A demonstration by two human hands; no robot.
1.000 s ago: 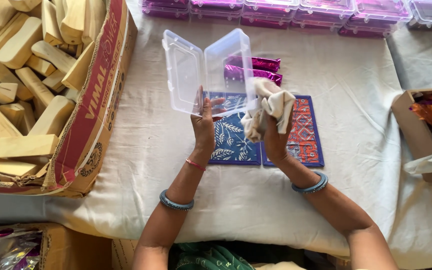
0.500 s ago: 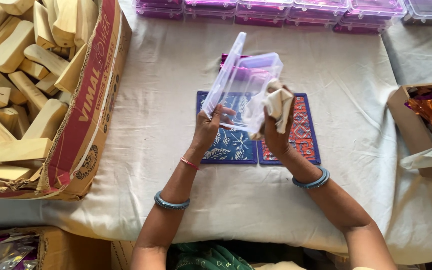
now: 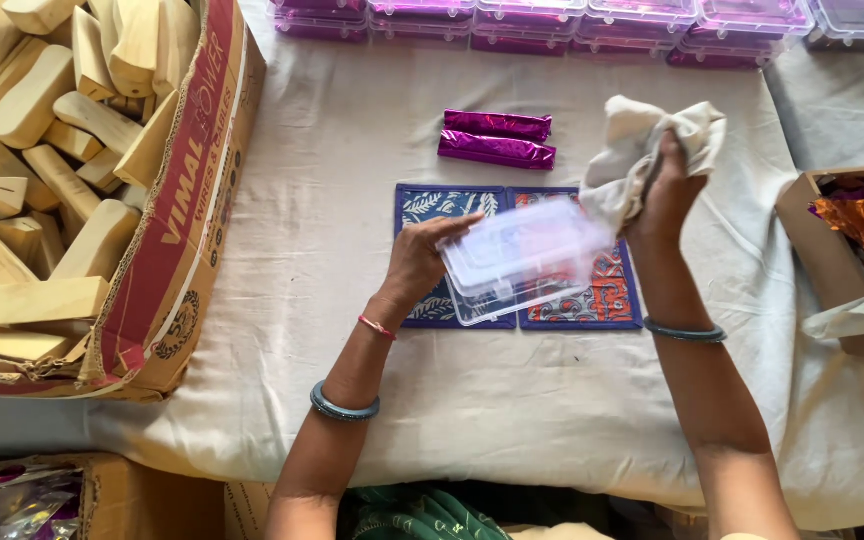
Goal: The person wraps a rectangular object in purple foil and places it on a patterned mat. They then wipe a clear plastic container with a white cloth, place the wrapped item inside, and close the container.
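Your left hand (image 3: pixel 420 262) grips the closed clear plastic box (image 3: pixel 524 258) by its left end, holding it over two patterned mats (image 3: pixel 592 300) on the table (image 3: pixel 332 200). Your right hand (image 3: pixel 664 195), fingers closed, clutches a crumpled cream cloth (image 3: pixel 642 145) just beside the box's right end.

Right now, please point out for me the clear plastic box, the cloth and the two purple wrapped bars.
clear plastic box (image 3: pixel 522 255): head view, on its closed lid.
cloth (image 3: pixel 632 150): head view, on the bunched folds beside the right hand.
purple wrapped bars (image 3: pixel 497 138): head view, where the two foil bars meet.
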